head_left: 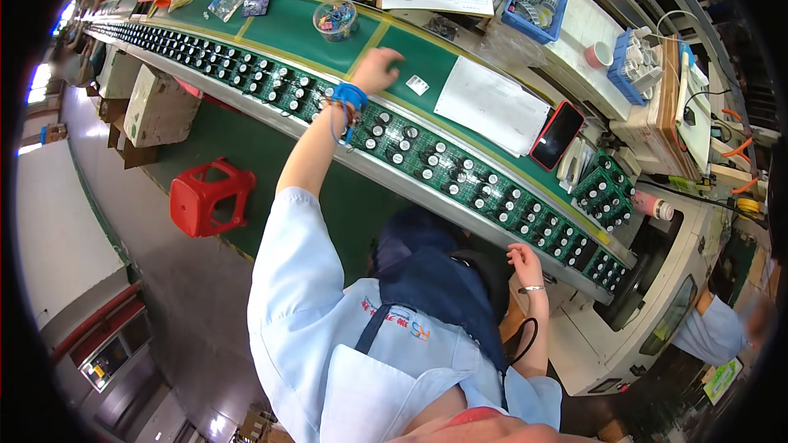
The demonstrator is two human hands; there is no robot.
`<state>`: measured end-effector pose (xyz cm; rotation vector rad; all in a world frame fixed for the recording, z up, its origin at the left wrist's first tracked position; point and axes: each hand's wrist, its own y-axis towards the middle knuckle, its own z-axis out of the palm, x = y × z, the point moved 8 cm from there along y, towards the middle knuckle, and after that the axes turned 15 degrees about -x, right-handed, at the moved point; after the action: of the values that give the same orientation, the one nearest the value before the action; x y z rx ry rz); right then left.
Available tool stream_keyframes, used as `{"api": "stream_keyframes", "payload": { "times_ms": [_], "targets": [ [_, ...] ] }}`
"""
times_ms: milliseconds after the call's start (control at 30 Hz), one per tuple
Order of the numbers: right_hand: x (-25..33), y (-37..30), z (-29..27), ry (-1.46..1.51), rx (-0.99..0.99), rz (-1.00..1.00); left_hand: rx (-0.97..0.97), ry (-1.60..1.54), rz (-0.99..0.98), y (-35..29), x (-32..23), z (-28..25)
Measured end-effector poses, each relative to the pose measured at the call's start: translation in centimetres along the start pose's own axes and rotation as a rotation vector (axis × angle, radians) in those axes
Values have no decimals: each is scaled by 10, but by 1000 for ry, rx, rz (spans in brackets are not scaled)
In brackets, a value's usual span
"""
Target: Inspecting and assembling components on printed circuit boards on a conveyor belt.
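Observation:
My left hand [377, 70], with a blue wrist strap [350, 97] on it, is stretched over the far side of the line of green circuit boards [427, 156]. Its fingers curve loosely apart with nothing visible in them. Just right of it, a small white label sheet [418, 84] lies on the green worktop [287, 37]. Beyond the hand stands a clear round tub [336, 20] of small coloured parts. My right hand [524, 265] hangs at the near edge of the line, fingers slightly bent and apart, holding nothing. The boards carry rows of upright black, white-topped cylindrical components.
White paper sheets [491, 105] and a red-edged phone [558, 135] lie to the right. Blue baskets [538, 2] of parts stand at the back. A whitish machine [648, 303] sits at the line's right end, a person's sleeve [712, 332] beyond it. A red stool [212, 197] is on the left.

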<state>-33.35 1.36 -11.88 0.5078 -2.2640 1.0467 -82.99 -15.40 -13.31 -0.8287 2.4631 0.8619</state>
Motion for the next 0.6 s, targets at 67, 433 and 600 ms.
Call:
{"api": "stream_keyframes", "payload": {
  "times_ms": [67,433,600],
  "targets": [
    [-1,3,3,-9,2,14,184,-2,28,3,-43,25],
    [7,1,5,25,-38,-14,402,-228,-297,4,-31,63],
    [3,-5,3,38,-52,28,268,-606,-665,9,-47,105]
  ]
}}
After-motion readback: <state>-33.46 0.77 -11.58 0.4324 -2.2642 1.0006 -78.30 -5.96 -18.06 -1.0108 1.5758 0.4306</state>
